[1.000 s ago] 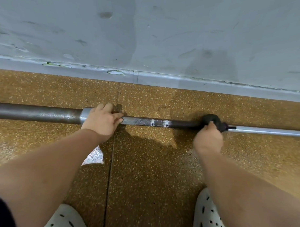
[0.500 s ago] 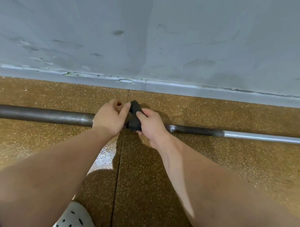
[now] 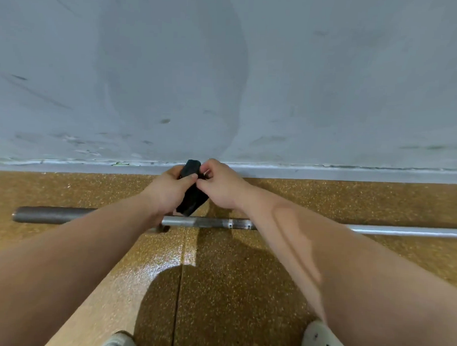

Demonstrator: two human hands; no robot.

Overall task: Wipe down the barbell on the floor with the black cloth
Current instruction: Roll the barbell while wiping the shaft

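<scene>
Right in front of the wall, the black cloth (image 3: 193, 198) is held between both hands, not wrapped on the bar. The left hand (image 3: 168, 192) has its thumb and fingers curled round the upper part of it, thumb lying across the front. The right hand (image 3: 221, 190) is pinching the cloth's edge from the other side with thumb and forefinger, the other fingers tucked in. So both grips are closed on the fabric, with knuckles nearly touching. The cloth looks like a thick folded wad, matte and soft. One blunt end pokes up above the fingers and the other hangs down below the hands. That lower corner sits just over the barbell (image 3: 210, 222) in the view, and I honestly can't tell if it's brushing the metal or just above it.

The barbell lies flat on the floor (image 3: 244, 290), running left to right, and both forearms cross over it. Its left end is a fatter, dull dark-grey sleeve with a blunt round tip. The middle shaft is thinner and darker with a couple of bright ring marks, and the right stretch is shiny silver. The floor is glossy speckled orange-brown with a thin seam running down it. The wall (image 3: 303, 85) is scuffed grey with a pale baseboard. The toes of two white perforated clogs (image 3: 322, 341) show at the bottom.
</scene>
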